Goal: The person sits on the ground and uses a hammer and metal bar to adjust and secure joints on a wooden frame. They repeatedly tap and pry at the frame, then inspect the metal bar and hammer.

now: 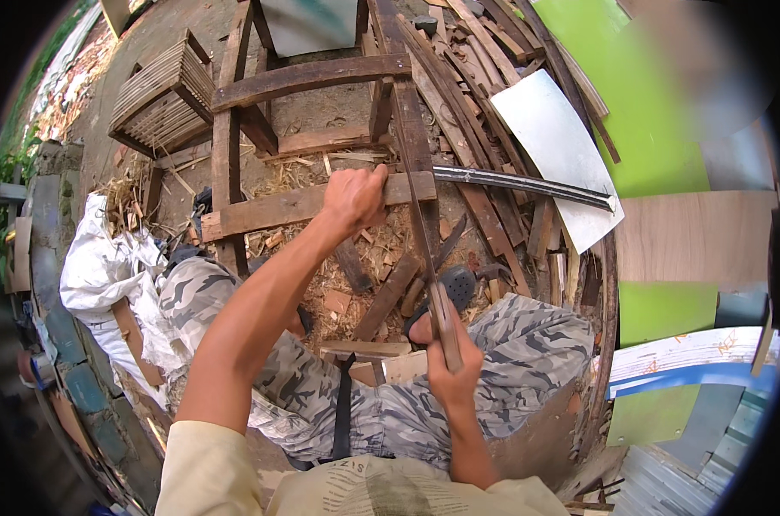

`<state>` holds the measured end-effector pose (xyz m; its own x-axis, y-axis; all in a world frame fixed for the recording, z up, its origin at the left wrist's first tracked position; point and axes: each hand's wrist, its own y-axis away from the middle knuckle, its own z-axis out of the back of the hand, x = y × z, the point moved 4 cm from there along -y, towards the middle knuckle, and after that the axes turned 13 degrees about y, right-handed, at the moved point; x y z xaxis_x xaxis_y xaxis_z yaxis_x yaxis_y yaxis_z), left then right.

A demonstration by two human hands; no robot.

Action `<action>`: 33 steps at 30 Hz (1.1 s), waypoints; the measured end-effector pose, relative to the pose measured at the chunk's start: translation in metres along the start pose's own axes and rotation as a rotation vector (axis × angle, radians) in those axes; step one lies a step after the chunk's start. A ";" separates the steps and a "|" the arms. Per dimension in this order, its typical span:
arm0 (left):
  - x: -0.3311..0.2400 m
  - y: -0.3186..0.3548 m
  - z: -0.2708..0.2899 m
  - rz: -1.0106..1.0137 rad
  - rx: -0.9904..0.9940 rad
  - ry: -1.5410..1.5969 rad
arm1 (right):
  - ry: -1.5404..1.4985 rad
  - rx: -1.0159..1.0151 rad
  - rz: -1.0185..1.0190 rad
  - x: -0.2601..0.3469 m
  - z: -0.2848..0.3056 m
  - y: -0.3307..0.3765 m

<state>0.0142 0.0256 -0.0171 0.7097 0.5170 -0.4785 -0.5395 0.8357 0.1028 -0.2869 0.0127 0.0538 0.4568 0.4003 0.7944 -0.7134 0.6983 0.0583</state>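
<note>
Left hand (356, 199) clasps wooden crosspiece (278, 212) from above. Right hand (455, 368) grips saw (442, 316) by its handle; blade runs forward across crosspiece, just right of left hand.

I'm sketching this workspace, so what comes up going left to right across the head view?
White sack, left hand, right hand, white sheet, brown panel.

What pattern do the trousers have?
The trousers have a grey camouflage pattern, seen in the head view, the only one here.
</note>
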 end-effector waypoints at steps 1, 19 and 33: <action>-0.001 -0.005 0.000 -0.016 -0.016 -0.006 | -0.075 0.046 -0.158 -0.013 -0.025 -0.028; -0.004 -0.016 0.001 0.072 0.058 -0.075 | -0.070 -0.129 0.039 -0.018 -0.042 -0.051; -0.007 -0.013 0.006 0.058 0.057 -0.056 | -0.136 -0.097 -0.036 -0.012 -0.041 -0.066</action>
<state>0.0193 0.0119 -0.0097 0.7031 0.5730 -0.4211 -0.5550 0.8124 0.1789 -0.2231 -0.0141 0.0150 0.4005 0.2943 0.8678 -0.6399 0.7677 0.0349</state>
